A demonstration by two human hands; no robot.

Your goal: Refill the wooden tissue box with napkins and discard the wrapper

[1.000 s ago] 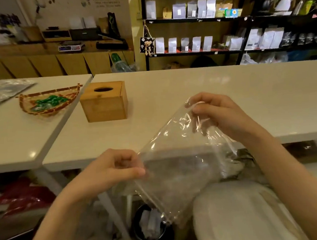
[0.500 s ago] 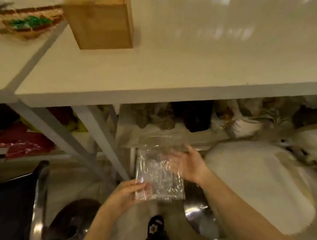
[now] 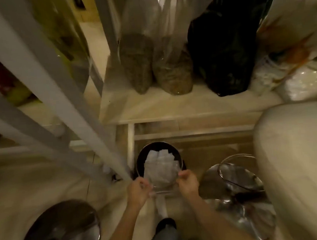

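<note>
I look straight down under the table. A clear plastic wrapper (image 3: pixel 162 177) is stretched between my hands. My left hand (image 3: pixel 138 191) pinches its left edge and my right hand (image 3: pixel 188 181) pinches its right edge. The wrapper hangs right over the near rim of a small round black bin (image 3: pixel 140 158) on the floor, which holds white crumpled paper. The wooden tissue box is out of view.
Grey table legs (image 3: pixel 44 86) slant down to the bin's left. A low shelf (image 3: pixel 181 107) behind the bin carries clear bags of brown stuff and a black bag. Chrome stool bases (image 3: pixel 239 185) stand left and right; a pale seat (image 3: pixel 296 166) is at right.
The view has dropped from the tabletop to the floor. Both hands carried the wrapper down from table height to just above the black bin. My right hand, open half a second ago, now pinches the wrapper.
</note>
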